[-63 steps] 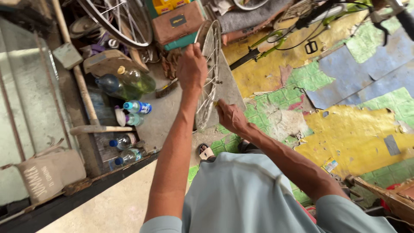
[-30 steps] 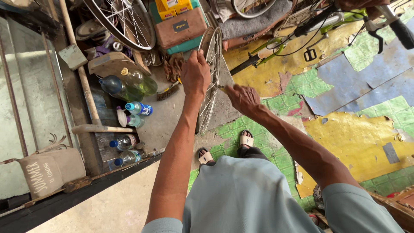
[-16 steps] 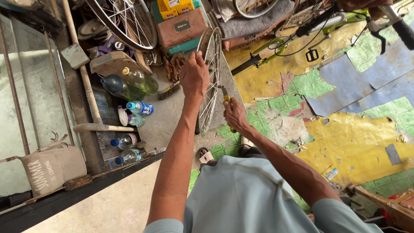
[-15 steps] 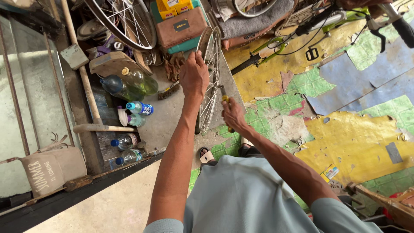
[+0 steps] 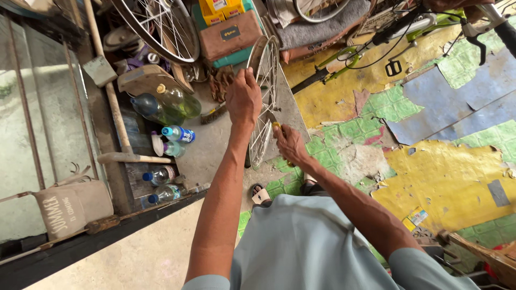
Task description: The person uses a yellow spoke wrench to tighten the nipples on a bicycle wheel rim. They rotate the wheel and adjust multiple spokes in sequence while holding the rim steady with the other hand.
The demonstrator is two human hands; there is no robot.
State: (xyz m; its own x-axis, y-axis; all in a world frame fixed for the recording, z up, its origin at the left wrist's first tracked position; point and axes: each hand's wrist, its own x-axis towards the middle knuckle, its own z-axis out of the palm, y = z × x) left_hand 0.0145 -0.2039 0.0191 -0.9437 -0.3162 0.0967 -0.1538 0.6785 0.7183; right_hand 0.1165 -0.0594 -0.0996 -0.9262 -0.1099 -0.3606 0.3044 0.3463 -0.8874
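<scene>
Far left: grey cloth bag (image 5: 72, 207) hangs by the metal grille. Next to it, plastic bottles (image 5: 161, 177) w/ blue caps lie on the floor, and larger green bottles (image 5: 169, 104) lie above them. A wooden-handled tool (image 5: 131, 158) lies across between the two groups. Upper left: large spoked wheel (image 5: 161, 27) leans beside a brown case (image 5: 231, 35).

Centre: bare wheel rim (image 5: 263, 102) stands upright on the floor, edge-on to the camera, spokes visible. Left hand (image 5: 243, 99) grips the rim's upper edge, fingers closed around it, arm extended. Right hand (image 5: 290, 145) is just right of the rim at mid-height, fingers wrapped around a small yellow-handled tool (image 5: 276, 127); tool tip sits at the spokes, exact contact pt. cannot be told. Below the hands: sandalled foot (image 5: 260, 194) on the floor, partly hidden by the grey shirt.

Right: floor covering (image 5: 457, 172) is patchy yellow, green and blue, worn through in places. Green bicycle frame (image 5: 376, 43) lies at upper right, w/ black cable and brake lever near it.
</scene>
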